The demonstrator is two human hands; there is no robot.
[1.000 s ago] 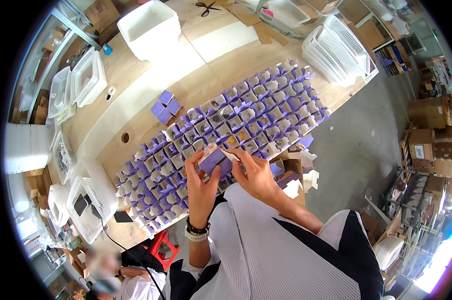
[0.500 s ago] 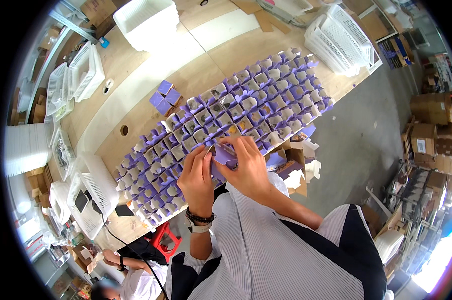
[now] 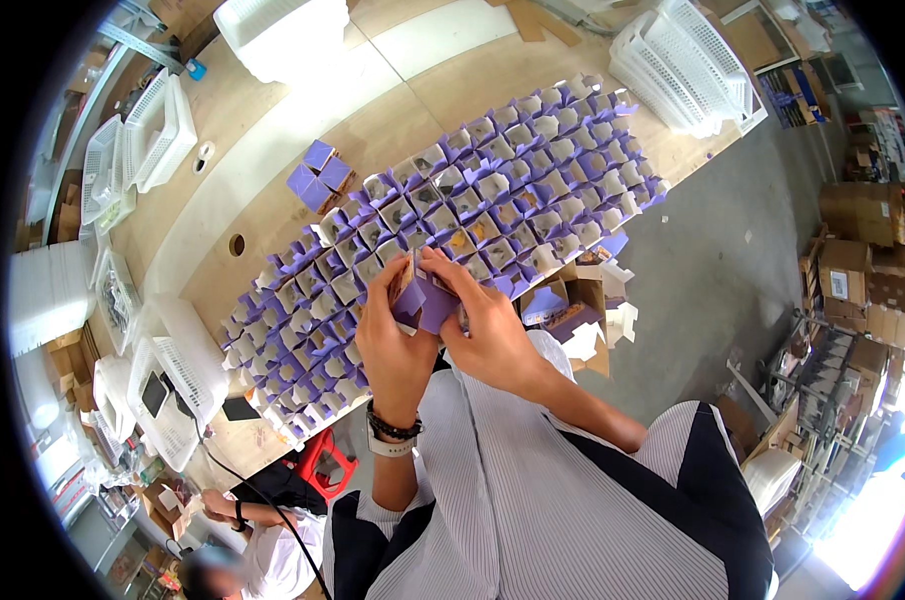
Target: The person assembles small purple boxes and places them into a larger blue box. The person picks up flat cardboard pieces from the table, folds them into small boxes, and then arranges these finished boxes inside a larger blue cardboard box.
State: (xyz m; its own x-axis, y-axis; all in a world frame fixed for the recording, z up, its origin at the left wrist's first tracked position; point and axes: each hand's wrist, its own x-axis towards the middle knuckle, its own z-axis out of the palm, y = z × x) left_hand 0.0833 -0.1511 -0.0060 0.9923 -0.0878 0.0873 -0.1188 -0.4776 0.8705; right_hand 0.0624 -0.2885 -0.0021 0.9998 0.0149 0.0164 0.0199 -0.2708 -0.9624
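Open cartons (image 3: 493, 187) crowd the bench (image 3: 198, 250); left hand (image 3: 393, 343) and right hand (image 3: 495, 335), angled inward, both grip a purple box (image 3: 433, 308).

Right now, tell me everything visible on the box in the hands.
Small purple box, apparently thin card, with a patterned orange-brown side. Purple flaps show; how far they're folded is unclear. It's tilted, held between the left hand and right hand, which hide part of it, near the rows of boxes.

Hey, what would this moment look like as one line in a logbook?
left hand: holding purple box | right hand: holding same box | nearby: open boxes in rows, wooden table
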